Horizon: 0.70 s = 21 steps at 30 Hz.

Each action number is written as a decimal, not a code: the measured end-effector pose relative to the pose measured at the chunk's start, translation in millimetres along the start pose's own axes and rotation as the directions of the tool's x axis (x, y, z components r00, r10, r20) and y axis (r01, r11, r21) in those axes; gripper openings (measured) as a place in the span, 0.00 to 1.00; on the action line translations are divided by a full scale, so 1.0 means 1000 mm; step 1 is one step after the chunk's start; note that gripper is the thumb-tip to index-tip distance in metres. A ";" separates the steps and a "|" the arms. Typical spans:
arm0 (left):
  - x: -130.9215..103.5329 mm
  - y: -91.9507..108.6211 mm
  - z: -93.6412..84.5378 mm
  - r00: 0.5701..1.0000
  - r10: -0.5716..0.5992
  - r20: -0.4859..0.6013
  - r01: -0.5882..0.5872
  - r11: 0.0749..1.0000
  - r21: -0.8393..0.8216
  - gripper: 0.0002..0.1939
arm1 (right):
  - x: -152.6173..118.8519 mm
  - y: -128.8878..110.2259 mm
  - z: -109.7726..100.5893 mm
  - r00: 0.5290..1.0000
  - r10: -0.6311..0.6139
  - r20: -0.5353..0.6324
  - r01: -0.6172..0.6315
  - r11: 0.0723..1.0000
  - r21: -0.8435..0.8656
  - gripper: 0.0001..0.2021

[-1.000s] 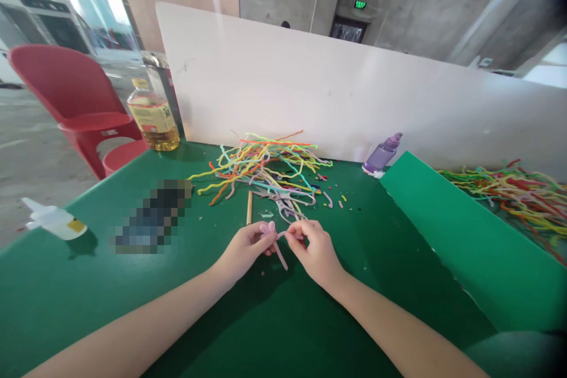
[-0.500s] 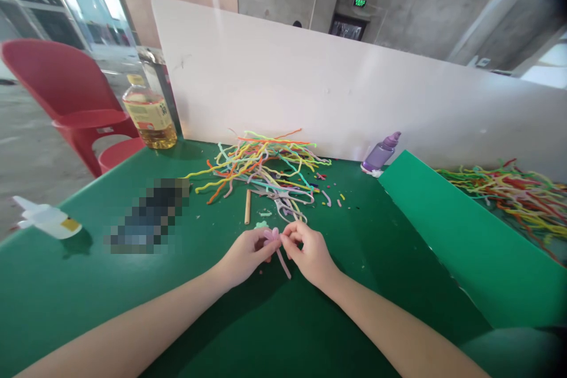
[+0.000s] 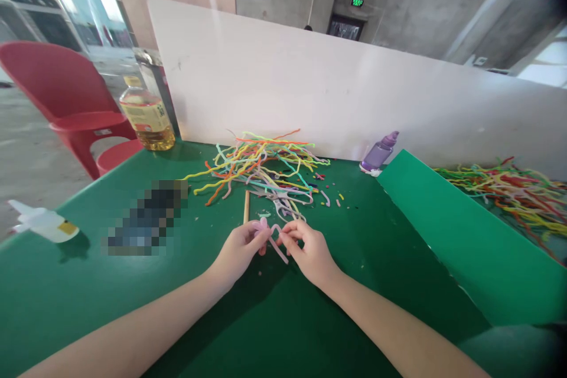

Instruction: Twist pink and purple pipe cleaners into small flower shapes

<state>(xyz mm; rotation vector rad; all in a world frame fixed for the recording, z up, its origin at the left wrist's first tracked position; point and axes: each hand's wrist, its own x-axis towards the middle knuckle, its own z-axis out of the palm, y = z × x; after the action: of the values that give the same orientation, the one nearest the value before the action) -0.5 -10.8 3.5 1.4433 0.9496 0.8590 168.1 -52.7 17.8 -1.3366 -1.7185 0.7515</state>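
Between my hands is a pink pipe cleaner (image 3: pixel 279 252), bent into small loops at one end. My left hand (image 3: pixel 234 254) pinches the looped part between thumb and fingers. From there one straight tail slants down to the right, while another length arches over toward my right hand (image 3: pixel 313 253). The right thumb and forefinger are closed at that arched length, partly covering it. Just beyond my fingers lie scissors with pale handles (image 3: pixel 282 205) and a thin wooden stick (image 3: pixel 246 207).
A heap of colourful pipe cleaners (image 3: pixel 261 159) lies at the back, scraps beside it. A purple bottle (image 3: pixel 377 153), a green board (image 3: pixel 447 242) and more pipe cleaners (image 3: pixel 522 195) are rightward. Leftward are a blurred dark object (image 3: pixel 148 218), a white bottle (image 3: pixel 48 223) and an oil bottle (image 3: pixel 148 118).
My hands have moved slightly apart, and an arch of pink pipe cleaner now shows between them. My left hand has shifted up and left, covering the mint-green piece seen behind it before.
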 end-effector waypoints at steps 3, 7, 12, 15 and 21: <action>0.000 0.000 0.000 1.000 0.012 -0.025 -0.012 1.000 0.026 0.14 | 0.001 0.000 0.000 0.999 -0.049 -0.019 0.048 0.998 -0.039 0.05; 0.000 0.000 0.001 1.000 0.005 0.009 -0.006 0.998 0.069 0.14 | 0.001 0.002 0.000 0.996 -0.086 -0.031 0.083 0.993 -0.084 0.06; 0.000 0.000 0.002 0.998 0.003 0.064 -0.006 0.999 0.052 0.14 | -0.002 0.004 0.002 0.996 -0.089 0.012 0.090 0.991 -0.102 0.06; 0.000 0.000 0.003 0.997 0.003 0.080 -0.006 0.999 0.038 0.13 | -0.003 0.004 0.003 0.995 -0.101 0.020 0.102 0.988 -0.115 0.05; 0.000 -0.001 0.001 0.997 -0.010 0.072 0.005 0.998 0.070 0.13 | -0.001 0.004 0.002 0.995 -0.082 0.054 0.086 0.994 -0.070 0.05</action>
<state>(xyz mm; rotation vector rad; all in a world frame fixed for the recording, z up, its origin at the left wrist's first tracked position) 0.5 -11.7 1.9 1.5197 0.9374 0.7699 168.7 -52.6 13.1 -1.2940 -1.8465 0.6871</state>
